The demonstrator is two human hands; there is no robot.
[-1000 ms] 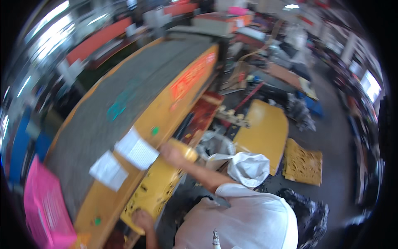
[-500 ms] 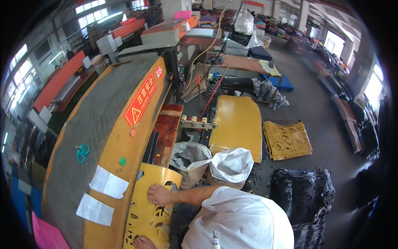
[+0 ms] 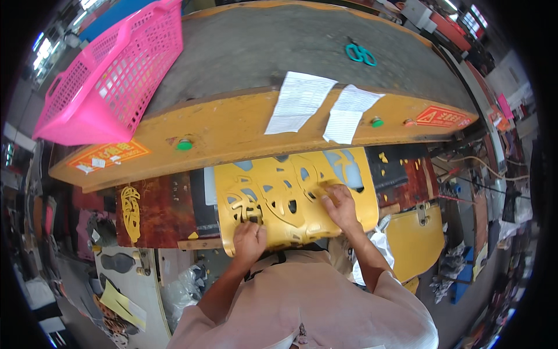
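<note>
A yellow sheet with many cut-out openings [image 3: 311, 224] lies across the bed under the press's beam, its near edge curving down toward my body. My left hand [image 3: 250, 241] is closed at the sheet's near left part, fingers curled by the openings; the fingertips are partly hidden. Farther in on the right, my right hand [image 3: 341, 209] rests on the sheet with fingers apart, somewhat blurred. Grey-white surface shows through some openings. Left of the sheet, a yellow lattice-like cut piece [image 3: 131, 214] lies on the red-brown board [image 3: 160, 212].
The orange beam [image 3: 232, 136] spans above the sheet, with green buttons [image 3: 185, 145] and paper sheets [image 3: 301, 102]. On its grey top are teal scissors [image 3: 361, 54] and a pink basket [image 3: 110, 75]. Plain yellow sheets [image 3: 415, 241] and a white sack [image 3: 381, 253] stand at right.
My view has swung left to face the press. My right hand remains on the sheet; my left hand, before at the picture's lower edge, now shows fully at the near left.
</note>
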